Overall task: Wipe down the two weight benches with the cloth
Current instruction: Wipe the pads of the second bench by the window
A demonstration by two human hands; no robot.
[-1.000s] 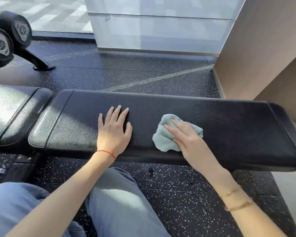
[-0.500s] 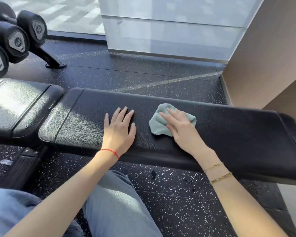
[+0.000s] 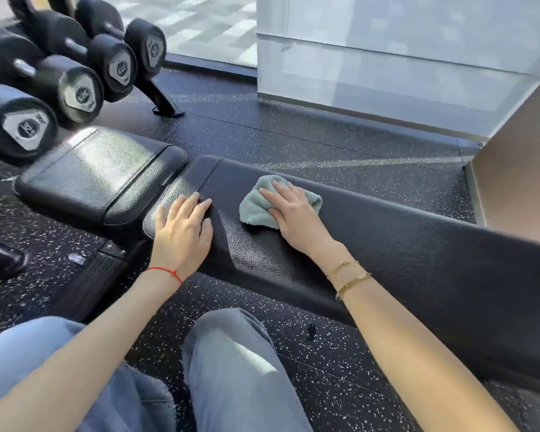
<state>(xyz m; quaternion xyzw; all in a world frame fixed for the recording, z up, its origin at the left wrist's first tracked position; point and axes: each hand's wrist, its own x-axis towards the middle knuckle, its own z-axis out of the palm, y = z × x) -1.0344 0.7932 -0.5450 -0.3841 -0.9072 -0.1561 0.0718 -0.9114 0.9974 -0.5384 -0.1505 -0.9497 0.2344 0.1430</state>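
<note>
Right hand (image 3: 296, 216) pressed the cloth (image 3: 256, 210) flat-fingered near the bench's (image 3: 418, 244) left end; left hand (image 3: 181, 232), fingers spread, braced. Best worked in overlapping strokes, edge to edge.

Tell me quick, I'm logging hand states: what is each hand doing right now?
Left hand: open, flat on the bench pad, holding nothing.
Right hand: open, straight fingers pressing the cloth onto the pad.

Both forearms reach forward and are bare. The left hand (image 3: 181, 233) lies palm down with its fingers straight and slightly spread. The right hand (image 3: 296, 213) is also palm down, its fingers extended flat and pressing downward, the wrist bent slightly.
</note>
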